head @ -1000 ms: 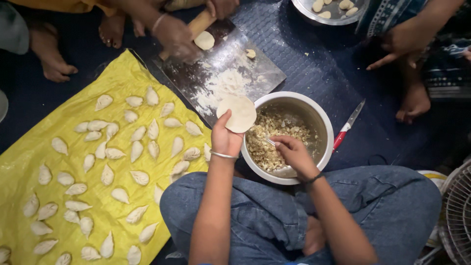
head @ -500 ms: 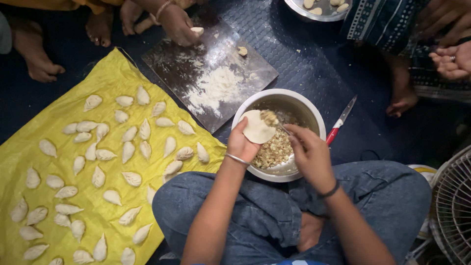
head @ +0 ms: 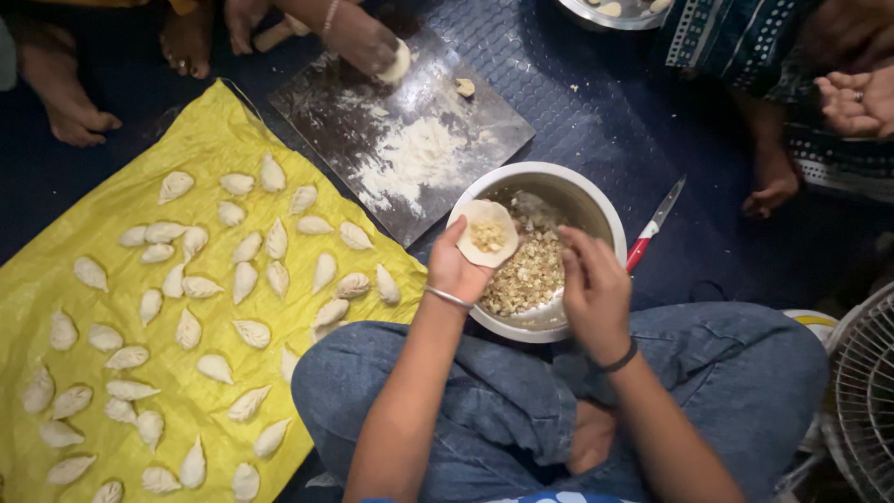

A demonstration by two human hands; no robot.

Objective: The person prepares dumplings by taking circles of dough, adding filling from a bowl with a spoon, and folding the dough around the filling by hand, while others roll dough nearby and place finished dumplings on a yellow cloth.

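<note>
Filling sat on one dough round (head: pixel 486 233) cupped in the left hand (head: pixel 456 270).
Right hand (head: pixel 592 289), fingers loosely curled, empty, hovered over one steel bowl (head: pixel 596 200) at centre frame.

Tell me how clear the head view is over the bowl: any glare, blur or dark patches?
Head view: sharp on the left hand and dough round; the right hand slightly soft; mild shine on the steel bowl rim; floor mat and frame edges dim.

Blue jeans; thin silver bangle on left wrist, dark band on right.
</note>
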